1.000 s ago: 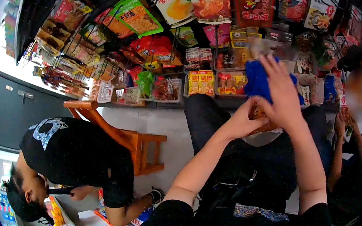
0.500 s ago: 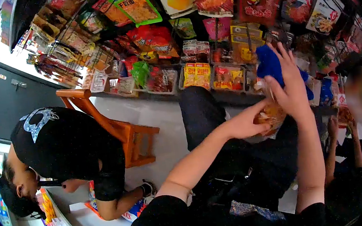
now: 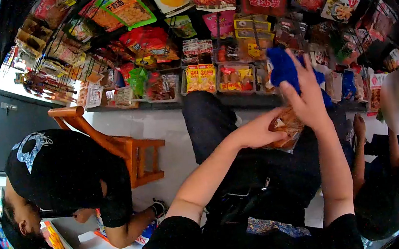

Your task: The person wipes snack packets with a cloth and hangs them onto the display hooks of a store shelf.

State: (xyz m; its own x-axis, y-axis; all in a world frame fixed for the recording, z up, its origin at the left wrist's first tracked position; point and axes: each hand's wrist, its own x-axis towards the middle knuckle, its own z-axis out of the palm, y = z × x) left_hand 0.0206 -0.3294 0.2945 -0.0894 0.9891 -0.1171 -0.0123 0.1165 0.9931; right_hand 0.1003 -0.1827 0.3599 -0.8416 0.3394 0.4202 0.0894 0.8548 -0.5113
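Observation:
My left hand (image 3: 260, 129) is wrapped round a clear packet of brown-orange food (image 3: 287, 126), held above my dark-trousered lap. Higher and to the right, my right hand (image 3: 304, 99) presses a blue cloth (image 3: 283, 68) with its thumb and fingers. The cloth hangs behind that hand, close above the packet. The packet's far side is partly hidden by my right hand.
Snack packets hang on a rack, with a bin of yellow packets (image 3: 200, 78) below. A wooden chair (image 3: 138, 149) stands left, beside a crouching person in black (image 3: 66, 175). Another person's forearms (image 3: 360, 154) show at right. A dark door (image 3: 2, 119) is far left.
The view has shifted, so the rack sits further left. My hands still hold packet and cloth; the right hand has moved up and away from the packet compared with a second ago.

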